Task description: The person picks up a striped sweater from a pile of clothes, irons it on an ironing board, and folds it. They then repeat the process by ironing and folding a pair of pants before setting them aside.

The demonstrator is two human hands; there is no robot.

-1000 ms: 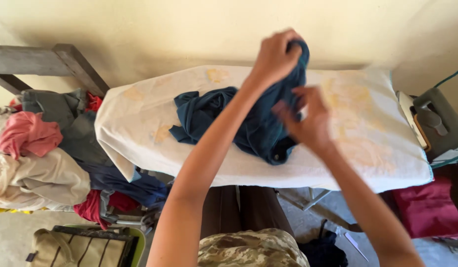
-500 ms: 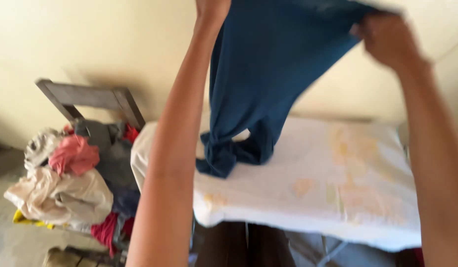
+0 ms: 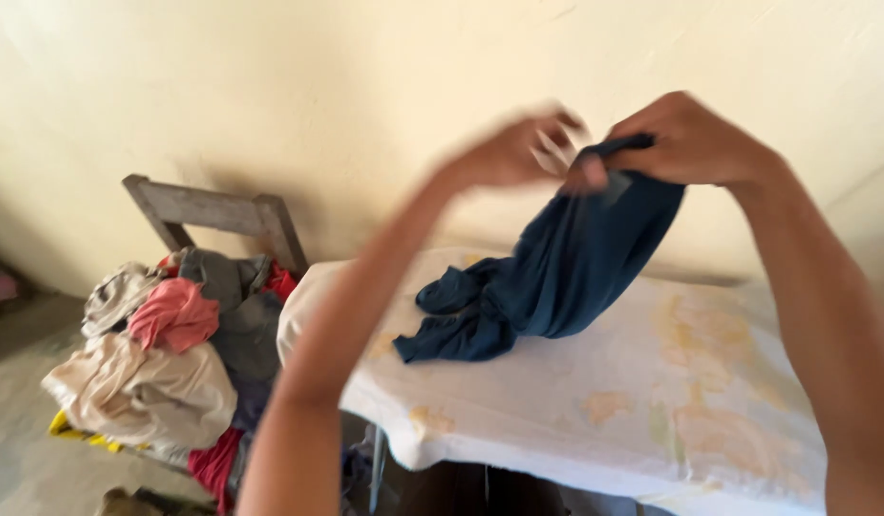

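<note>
— So, where are the hands?

— Both are raised above the ironing board (image 3: 575,420), close together. The right hand (image 3: 695,143) is clamped on the top edge of a dark blue garment (image 3: 566,272), fingers curled over the cloth. The left hand (image 3: 513,153) is just beside it, blurred; its fingertips seem to pinch the same edge, though I cannot tell how firmly.

— And the garment itself?

— It hangs down from the hands, and its lower end lies bunched on the board's white, yellow-stained cover, near the left end and toward the far edge by the wall.

— What is around the board?

— Off its left end stands a wooden chair (image 3: 208,210), only its back rail showing clearly. On it sits a heap of clothes (image 3: 174,363): a pink piece on top, grey ones behind it, a beige one in front, something red lower down. A cream wall (image 3: 270,86) rises behind everything, and a bare grey floor (image 3: 21,468) shows at the lower left.
</note>
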